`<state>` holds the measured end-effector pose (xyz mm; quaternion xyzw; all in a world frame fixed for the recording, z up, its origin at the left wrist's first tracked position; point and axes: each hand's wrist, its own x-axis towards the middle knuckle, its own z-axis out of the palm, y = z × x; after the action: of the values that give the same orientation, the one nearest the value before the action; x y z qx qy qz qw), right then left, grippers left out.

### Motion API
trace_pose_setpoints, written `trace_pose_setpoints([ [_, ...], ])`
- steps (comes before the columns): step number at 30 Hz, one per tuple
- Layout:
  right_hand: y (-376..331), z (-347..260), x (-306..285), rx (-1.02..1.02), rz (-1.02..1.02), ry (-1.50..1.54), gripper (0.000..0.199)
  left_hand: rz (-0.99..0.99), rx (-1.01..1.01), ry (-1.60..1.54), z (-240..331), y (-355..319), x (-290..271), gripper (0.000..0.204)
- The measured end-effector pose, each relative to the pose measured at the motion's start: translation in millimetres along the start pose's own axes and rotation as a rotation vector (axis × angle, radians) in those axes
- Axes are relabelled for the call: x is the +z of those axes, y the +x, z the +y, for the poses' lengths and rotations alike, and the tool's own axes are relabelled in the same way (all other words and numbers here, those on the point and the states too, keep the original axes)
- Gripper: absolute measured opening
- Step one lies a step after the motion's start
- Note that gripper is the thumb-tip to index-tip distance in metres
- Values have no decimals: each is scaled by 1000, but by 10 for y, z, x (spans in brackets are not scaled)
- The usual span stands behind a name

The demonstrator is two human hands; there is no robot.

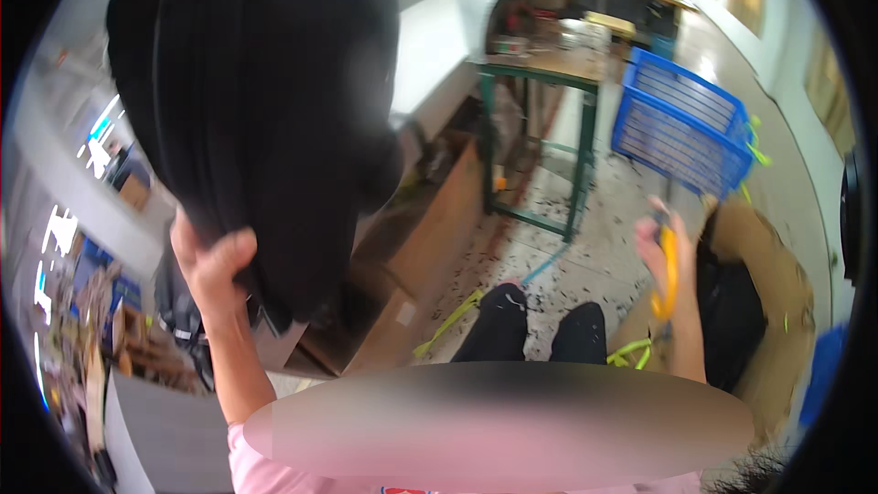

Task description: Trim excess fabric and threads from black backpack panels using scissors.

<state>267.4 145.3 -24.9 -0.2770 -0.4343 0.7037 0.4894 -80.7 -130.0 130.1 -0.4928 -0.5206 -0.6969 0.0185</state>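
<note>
My left hand (212, 261) grips the lower edge of a large black fabric bag (256, 101), thumb in front, and holds it up at the left. Piping or a seam runs down the bag's side; its top reaches the upper rim of the view. My right hand (654, 242) is lower and to the right, closed on scissors with a yellow-orange handle (670, 274). Their blades point up and away, blurred. Between the bag and the scissors is a wide gap.
A blue plastic basket (681, 119) stands beyond my right hand. Close on the right is an open cardboard box (764, 229) holding black material. A green-legged table (540, 69) stands ahead, with black scraps on the floor (549, 265). Cardboard boxes (430, 220) lie beneath the bag.
</note>
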Motion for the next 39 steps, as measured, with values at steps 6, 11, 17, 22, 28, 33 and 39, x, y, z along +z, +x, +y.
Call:
trace_pose_setpoints([
  [6, 479, 20, 490, -394, -281, -346, 60, 32, -163, -308, -326, -546, 387, 48],
  [11, 601, 224, 671, -343, -346, -192, 54, -450, -20, -10, -230, -742, 828, 37],
  [17, 788, 1273, -348, -247, -355, -357, 46, -887, 492, 375, -212, -1195, 1673, 59],
  [22, 890, 1117, -527, -208, -331, -273, 47, -998, 608, 262, -280, -1535, 1996, 58],
  [28, 884, 617, -1003, -211, -136, -188, 49, -885, 189, -511, -437, -1515, 1913, 52],
  [33, 278, 108, -466, -237, 26, -481, 51, -742, -426, -381, -1157, -2025, 1502, 35],
  [39, -79, 31, -216, -176, 1, -637, 59, -793, -877, -282, -1137, -1473, 1007, 61],
])
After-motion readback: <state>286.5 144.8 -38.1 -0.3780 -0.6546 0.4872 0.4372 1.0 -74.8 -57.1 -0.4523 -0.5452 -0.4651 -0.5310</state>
